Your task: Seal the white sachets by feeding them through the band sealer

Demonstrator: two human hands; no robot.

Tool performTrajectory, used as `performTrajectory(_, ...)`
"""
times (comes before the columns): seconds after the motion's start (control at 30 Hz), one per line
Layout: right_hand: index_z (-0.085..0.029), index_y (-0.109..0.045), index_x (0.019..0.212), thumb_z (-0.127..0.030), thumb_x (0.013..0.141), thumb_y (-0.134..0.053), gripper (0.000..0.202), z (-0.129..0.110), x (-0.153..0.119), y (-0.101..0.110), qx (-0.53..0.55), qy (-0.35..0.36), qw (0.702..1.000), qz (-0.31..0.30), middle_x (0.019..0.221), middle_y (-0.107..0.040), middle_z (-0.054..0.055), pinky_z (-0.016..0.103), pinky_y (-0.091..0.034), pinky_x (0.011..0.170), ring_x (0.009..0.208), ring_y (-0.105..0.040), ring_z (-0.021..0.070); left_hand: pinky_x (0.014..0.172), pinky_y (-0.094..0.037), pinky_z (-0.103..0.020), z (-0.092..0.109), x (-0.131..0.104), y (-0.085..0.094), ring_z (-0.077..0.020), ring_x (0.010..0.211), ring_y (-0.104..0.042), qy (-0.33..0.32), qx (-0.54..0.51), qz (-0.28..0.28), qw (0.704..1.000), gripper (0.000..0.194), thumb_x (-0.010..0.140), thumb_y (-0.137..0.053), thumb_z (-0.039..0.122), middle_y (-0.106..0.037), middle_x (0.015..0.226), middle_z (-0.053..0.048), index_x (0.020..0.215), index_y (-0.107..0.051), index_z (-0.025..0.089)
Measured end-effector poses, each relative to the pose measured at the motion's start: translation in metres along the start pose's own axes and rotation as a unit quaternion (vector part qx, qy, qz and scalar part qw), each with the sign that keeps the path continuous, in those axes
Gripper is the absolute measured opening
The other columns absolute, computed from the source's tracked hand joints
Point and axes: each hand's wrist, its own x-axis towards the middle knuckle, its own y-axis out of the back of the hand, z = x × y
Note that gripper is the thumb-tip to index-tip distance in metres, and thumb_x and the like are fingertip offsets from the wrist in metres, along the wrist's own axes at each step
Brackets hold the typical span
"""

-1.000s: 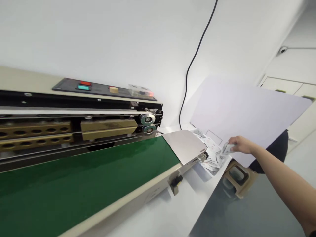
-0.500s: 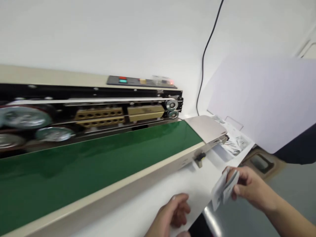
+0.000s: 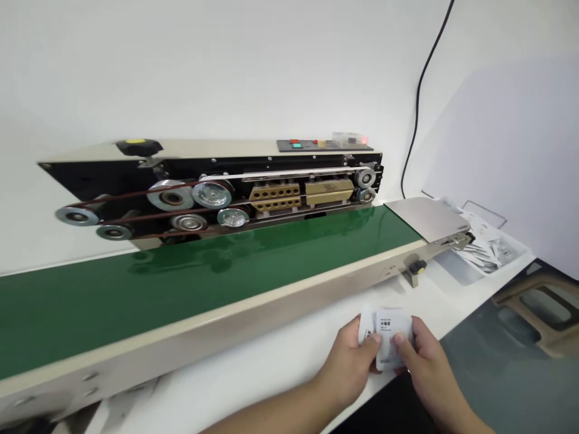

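Two small white printed packets (image 3: 394, 337) overlap between my hands, low and right of centre, over the table's front edge. My left hand (image 3: 353, 361) pinches the left packet (image 3: 365, 325) with the thumb on its face. My right hand (image 3: 427, 361) grips the right side, its thumb pressed on the front packet. Behind them runs the green conveyor belt (image 3: 271, 265) of a sealing machine (image 3: 235, 163), with wheels, thin bands and brass-coloured blocks along its front.
A clear plastic bin (image 3: 465, 268) of white packets stands right of the belt's metal end plate (image 3: 429, 217). A black knob (image 3: 417, 266) juts from the conveyor's side. A black cable (image 3: 418, 90) hangs along the wall.
My left hand has closed on the packets that my right hand held alone. Both hands are now together, and the packets face me. The view has shifted, showing more of the machine's left end.
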Motion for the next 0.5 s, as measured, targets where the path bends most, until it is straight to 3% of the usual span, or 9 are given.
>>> performTrajectory(0.1,-0.017,-0.046,0.119,-0.046,0.09,-0.044,0.041,0.007,-0.001,-0.008,-0.071,0.059,0.995,0.031,0.096,-0.058,0.007,0.032,-0.051,0.066,0.08,-0.056,0.0233,0.055,-0.043,-0.025,-0.004,0.0,0.0,-0.0139,0.061,-0.052,-0.005,0.014,0.005,1.0,0.049,0.071,-0.062,0.051,-0.06,0.073,-0.003,0.1,-0.058,0.013)
performTrajectory(0.23,-0.021,-0.023,0.14,-0.039,0.094,-0.038,0.052,0.009,0.001,-0.019,-0.194,0.156,0.967,0.053,0.126,-0.04,0.01,0.04,-0.041,0.092,0.115,-0.04,0.0254,0.072,-0.045,-0.029,-0.002,-0.002,0.002,-0.0161,0.075,-0.056,-0.055,-0.013,-0.009,0.998,0.045,0.077,-0.059,0.045,-0.064,0.091,-0.008,0.11,-0.056,0.014)
performTrajectory(0.37,-0.021,-0.021,0.142,-0.041,0.094,-0.036,0.054,0.006,0.001,-0.023,-0.327,0.212,0.919,0.052,0.133,-0.029,0.014,0.045,-0.045,0.085,0.118,-0.036,0.0317,0.077,-0.046,-0.034,0.001,-0.006,0.007,-0.0199,0.082,-0.059,-0.057,-0.037,-0.022,0.997,0.047,0.079,-0.057,0.042,-0.065,0.098,-0.01,0.116,-0.053,0.013)
performTrajectory(0.5,-0.02,-0.022,0.142,-0.043,0.093,-0.041,0.056,0.007,-0.005,-0.029,-0.385,0.293,0.87,0.1,0.132,-0.027,0.018,0.048,-0.051,0.073,0.11,-0.042,0.0372,0.088,-0.043,-0.037,0.002,-0.013,0.011,-0.0232,0.095,-0.058,-0.081,-0.059,-0.017,0.995,0.045,0.08,-0.058,0.038,-0.064,0.105,-0.011,0.117,-0.054,0.014)
